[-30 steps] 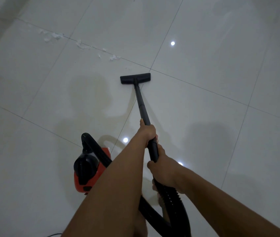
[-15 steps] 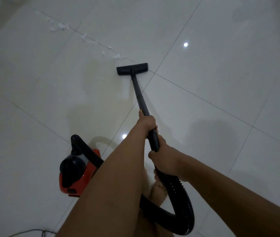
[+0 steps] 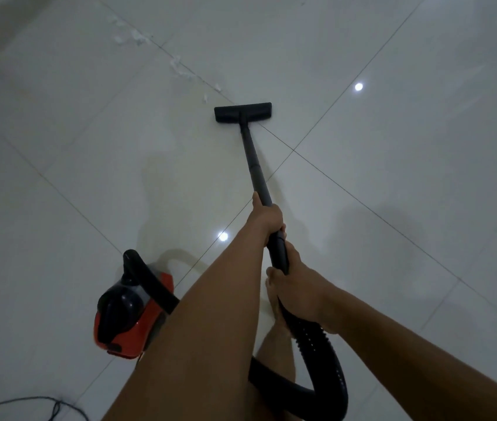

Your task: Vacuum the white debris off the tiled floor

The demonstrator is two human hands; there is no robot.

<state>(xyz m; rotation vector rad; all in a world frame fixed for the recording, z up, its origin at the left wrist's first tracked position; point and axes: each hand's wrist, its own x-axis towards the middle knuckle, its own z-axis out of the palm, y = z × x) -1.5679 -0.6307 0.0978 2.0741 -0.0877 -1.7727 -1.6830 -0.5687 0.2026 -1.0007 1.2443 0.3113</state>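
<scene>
Wand point(image 3: 253, 159) gripped by left hand point(image 3: 267, 217) and right hand point(image 3: 297, 288); keep nozzle point(image 3: 242, 113) flat, push up-left along the seam through debris point(image 3: 180, 65).

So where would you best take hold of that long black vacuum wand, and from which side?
Grip the thicker upper end of the wand, near the ribbed hose, from above, fingers wrapped round it. It slants up from the floor head toward the person, so that end is nearest; the left hand and right hand hold it there.
</scene>
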